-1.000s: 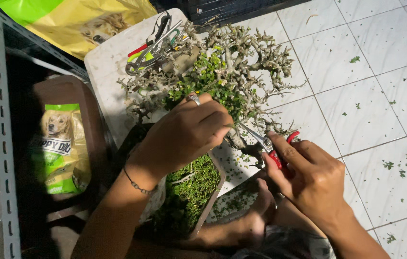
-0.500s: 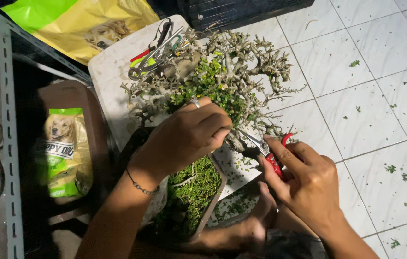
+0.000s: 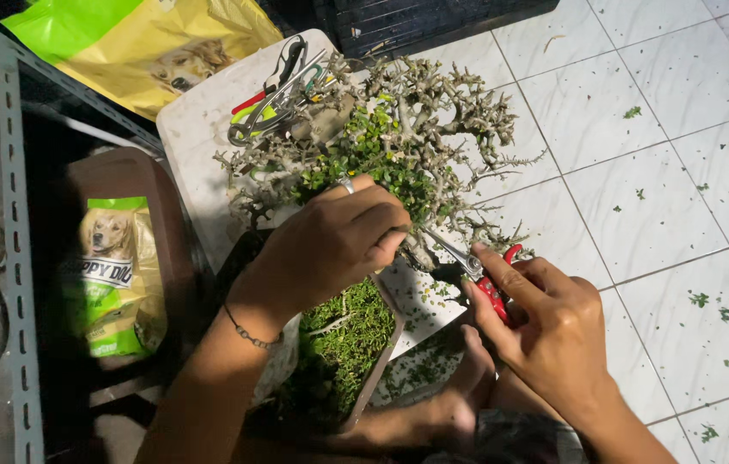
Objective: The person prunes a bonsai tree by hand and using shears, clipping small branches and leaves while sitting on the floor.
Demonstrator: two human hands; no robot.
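Head-camera view: one white tiled floor (image 3: 639,172) is seen strewn with green clippings, so much trimming appears done, though leafy growth is left at the crown. One bonsai tree (image 3: 399,137) is set on one white tabletop (image 3: 201,129), above one mossy pot (image 3: 343,344). Its foliage is gripped by the closed left hand (image 3: 330,245). One pair of red-handled scissors (image 3: 480,275) is clasped by the right hand (image 3: 553,331), blades at a branch.

Left hand (image 3: 330,245) curled, knuckles up, fingers (image 3: 386,232) bent; right hand (image 3: 553,331) clenched, forefinger extended.
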